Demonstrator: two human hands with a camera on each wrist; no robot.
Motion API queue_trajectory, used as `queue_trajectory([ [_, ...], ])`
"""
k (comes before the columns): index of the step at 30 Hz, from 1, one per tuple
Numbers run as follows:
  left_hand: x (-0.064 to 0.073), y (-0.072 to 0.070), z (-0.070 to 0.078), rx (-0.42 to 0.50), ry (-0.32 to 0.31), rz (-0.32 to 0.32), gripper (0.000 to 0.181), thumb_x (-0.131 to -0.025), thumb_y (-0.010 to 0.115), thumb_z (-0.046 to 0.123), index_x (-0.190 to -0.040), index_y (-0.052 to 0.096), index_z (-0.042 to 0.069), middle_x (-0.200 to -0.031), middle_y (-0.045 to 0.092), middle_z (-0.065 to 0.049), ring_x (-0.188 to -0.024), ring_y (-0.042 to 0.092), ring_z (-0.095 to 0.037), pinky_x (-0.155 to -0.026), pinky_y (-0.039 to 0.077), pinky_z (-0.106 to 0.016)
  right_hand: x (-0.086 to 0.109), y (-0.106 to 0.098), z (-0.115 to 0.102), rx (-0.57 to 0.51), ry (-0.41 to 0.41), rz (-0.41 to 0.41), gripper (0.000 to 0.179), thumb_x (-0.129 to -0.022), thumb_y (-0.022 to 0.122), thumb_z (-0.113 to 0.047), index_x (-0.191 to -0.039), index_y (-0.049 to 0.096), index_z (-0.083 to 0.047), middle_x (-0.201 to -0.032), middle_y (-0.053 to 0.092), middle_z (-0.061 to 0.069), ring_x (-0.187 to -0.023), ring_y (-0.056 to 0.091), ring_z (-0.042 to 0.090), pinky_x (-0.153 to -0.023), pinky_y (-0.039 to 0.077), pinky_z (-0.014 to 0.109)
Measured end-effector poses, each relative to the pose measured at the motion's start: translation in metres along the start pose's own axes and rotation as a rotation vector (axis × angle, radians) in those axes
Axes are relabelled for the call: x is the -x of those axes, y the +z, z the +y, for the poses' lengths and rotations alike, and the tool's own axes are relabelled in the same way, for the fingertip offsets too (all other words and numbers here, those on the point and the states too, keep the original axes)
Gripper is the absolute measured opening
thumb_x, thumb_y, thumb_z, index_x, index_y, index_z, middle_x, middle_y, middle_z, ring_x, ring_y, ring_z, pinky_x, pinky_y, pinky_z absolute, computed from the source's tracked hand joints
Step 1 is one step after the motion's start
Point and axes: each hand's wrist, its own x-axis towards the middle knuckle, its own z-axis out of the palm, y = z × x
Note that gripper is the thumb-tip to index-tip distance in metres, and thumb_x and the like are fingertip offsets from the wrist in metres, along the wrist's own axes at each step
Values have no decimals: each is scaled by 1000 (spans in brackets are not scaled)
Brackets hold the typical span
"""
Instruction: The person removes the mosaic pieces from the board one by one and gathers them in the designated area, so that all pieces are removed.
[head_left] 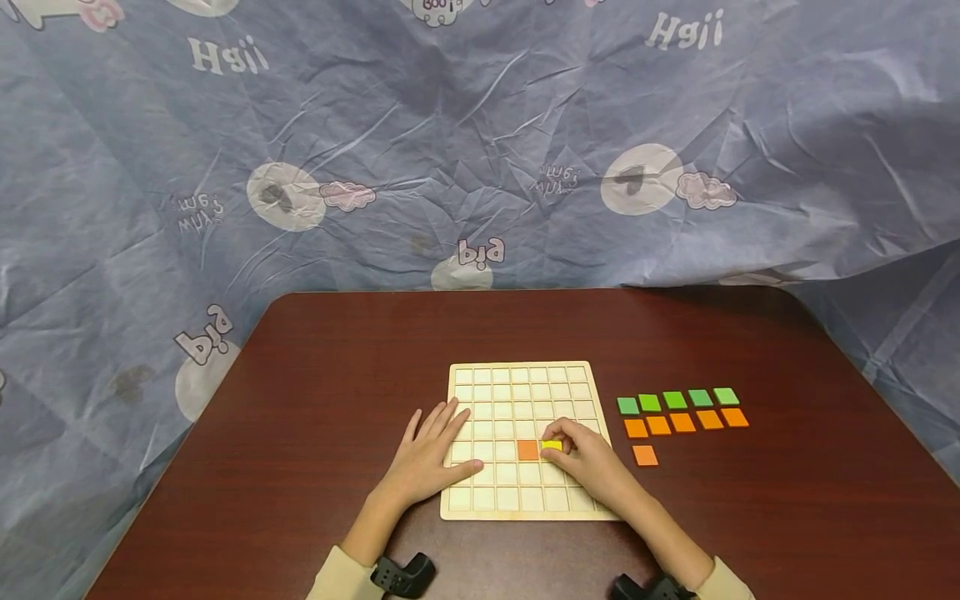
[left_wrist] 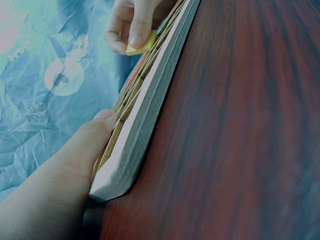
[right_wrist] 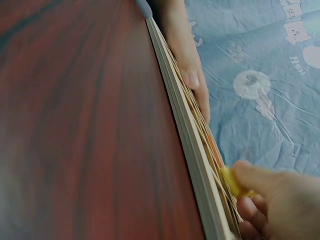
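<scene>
A pale wooden grid board (head_left: 483, 499) with rows of square recesses lies on the table. One orange tile (head_left: 528, 450) sits in a recess near its middle. Just right of that tile, my right hand (head_left: 592, 467) pinches a yellow tile (head_left: 552, 446) between thumb and fingers. In the right wrist view the yellow tile (right_wrist: 234, 182) is tilted at the board's surface; whether it touches the recess I cannot tell. My left hand (head_left: 423, 458) rests on the board's left edge with fingers spread, and its thumb (left_wrist: 95, 132) lies along the near left part.
Right of the board, green tiles (head_left: 675, 400) lie in a row, with a row of orange tiles (head_left: 682, 422) below. A single orange tile (head_left: 645, 455) lies nearer. The dark brown table (head_left: 330, 367) reaches back to a grey-blue printed cloth (head_left: 405, 150).
</scene>
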Motion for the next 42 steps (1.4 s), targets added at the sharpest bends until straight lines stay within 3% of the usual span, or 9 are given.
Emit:
queue_trajectory([
  [7,-1,0,1,3,6,10,81,-81,44,67,-146,21,26,-154,13,2,-142,12,-18,-113,0,-50,11,-37,17,-51,89,8,15,-83,65,-24,-94,60,-15,-64,51,-2,-54,43,4,-51,38,20],
  [16,-1,-2,1,-6,4,7,81,-80,45,67,-146,20,27,-154,13,2,-142,12,-18,-113,1,-49,40,-92,60,115,173,138,22,-88,59,-31,-100,62,-13,-69,55,-1,-57,47,3,-51,37,21],
  [20,-1,-2,0,-7,3,5,81,-80,45,67,-146,21,27,-154,13,2,-142,12,-18,-113,1,-49,50,-106,75,162,210,149,26,-89,57,-31,-106,61,-11,-80,57,2,-58,45,3,-51,36,21],
  [23,-1,-2,1,2,6,9,80,-80,46,66,-146,21,26,-154,14,2,-142,12,-18,-113,1,-49,54,-109,81,156,224,124,29,-90,56,-32,-110,60,-11,-87,58,4,-60,46,3,-52,37,22],
  [28,-1,-2,1,8,7,0,80,-81,46,66,-146,21,26,-154,13,2,-142,11,-18,-113,0,-49,57,-106,84,128,211,99,28,-89,57,-32,-109,61,-13,-84,57,2,-63,46,3,-53,37,22],
  [37,1,-1,0,1,0,8,80,-80,46,66,-146,22,27,-154,14,1,-142,14,-19,-113,2,-50,57,-93,87,183,37,180,13,-84,64,-19,-97,65,-17,-81,48,-5,-66,40,0,-56,31,19],
  [42,0,-1,1,6,1,2,80,-80,47,65,-146,21,27,-154,14,1,-142,13,-19,-113,2,-50,58,-93,89,199,17,197,12,-83,66,-16,-94,67,-16,-85,49,-4,-66,39,-1,-57,31,18],
])
